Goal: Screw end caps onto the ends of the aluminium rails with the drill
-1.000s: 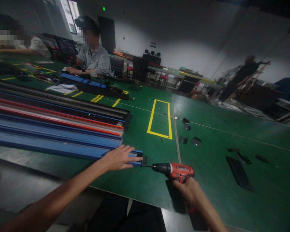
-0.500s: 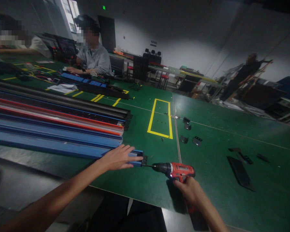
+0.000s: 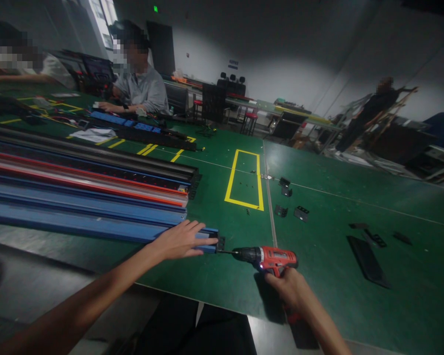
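My left hand [image 3: 183, 240] lies stretched over the end of the nearest blue profile [image 3: 133, 227], fingers apart, the index finger reaching to the black end bracket [image 3: 221, 243]. My right hand [image 3: 291, 287] is wrapped round the handle of a red and black cordless drill [image 3: 279, 258], whose small light is lit. The drill points left, and its long thin bit [image 3: 227, 252] meets the bracket. Whether a screw sits at the tip is too small to tell.
More long profiles [image 3: 96, 177] lie alongside on the green table [image 3: 325, 286]. Small black brackets [image 3: 301, 213] and a flat dark piece [image 3: 368, 261] lie to the right. Tiny screws [image 3: 248, 212] rest near the yellow tape rectangle [image 3: 244, 202]. A co-worker [image 3: 142, 88] sits across the table.
The view has shifted very slightly. Both hands, the drill and the profile keep the same positions relative to each other.
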{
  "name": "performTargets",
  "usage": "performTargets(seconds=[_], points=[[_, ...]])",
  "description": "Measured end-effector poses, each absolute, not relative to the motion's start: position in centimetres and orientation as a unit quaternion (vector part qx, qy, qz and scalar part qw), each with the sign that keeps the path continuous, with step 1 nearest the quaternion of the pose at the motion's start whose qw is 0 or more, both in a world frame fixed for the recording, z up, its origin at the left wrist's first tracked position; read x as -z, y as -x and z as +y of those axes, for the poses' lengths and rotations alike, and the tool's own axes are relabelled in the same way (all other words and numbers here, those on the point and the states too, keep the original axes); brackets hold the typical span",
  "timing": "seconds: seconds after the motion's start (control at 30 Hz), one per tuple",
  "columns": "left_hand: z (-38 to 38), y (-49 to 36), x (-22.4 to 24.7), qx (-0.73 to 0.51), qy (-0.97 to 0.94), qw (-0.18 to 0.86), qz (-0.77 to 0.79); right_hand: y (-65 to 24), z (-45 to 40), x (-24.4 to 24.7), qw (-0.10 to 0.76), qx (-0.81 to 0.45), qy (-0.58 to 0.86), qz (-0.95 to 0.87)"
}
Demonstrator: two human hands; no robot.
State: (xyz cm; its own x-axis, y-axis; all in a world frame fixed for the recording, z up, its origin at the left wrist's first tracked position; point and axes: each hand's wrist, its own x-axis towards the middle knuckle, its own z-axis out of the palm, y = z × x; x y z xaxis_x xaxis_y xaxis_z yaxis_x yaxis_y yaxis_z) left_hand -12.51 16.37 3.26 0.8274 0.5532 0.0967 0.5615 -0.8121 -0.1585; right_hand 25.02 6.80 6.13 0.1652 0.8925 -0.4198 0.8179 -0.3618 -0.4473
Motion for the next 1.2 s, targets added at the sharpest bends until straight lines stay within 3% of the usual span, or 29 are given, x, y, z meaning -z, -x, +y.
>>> performTargets(seconds=[0.73, 1.2], points=[[16.49, 12.38, -3.13, 0.019, 0.950, 0.124, -0.285, -24.87, 6.79, -6.29, 0.056, -0.329, 0.768, -0.547], [16.43, 12.28, -3.35, 0.015, 0.950, 0.061, -0.307, -24.97, 6.95, -6.07, 0.057, -0.317, 0.764, -0.559]])
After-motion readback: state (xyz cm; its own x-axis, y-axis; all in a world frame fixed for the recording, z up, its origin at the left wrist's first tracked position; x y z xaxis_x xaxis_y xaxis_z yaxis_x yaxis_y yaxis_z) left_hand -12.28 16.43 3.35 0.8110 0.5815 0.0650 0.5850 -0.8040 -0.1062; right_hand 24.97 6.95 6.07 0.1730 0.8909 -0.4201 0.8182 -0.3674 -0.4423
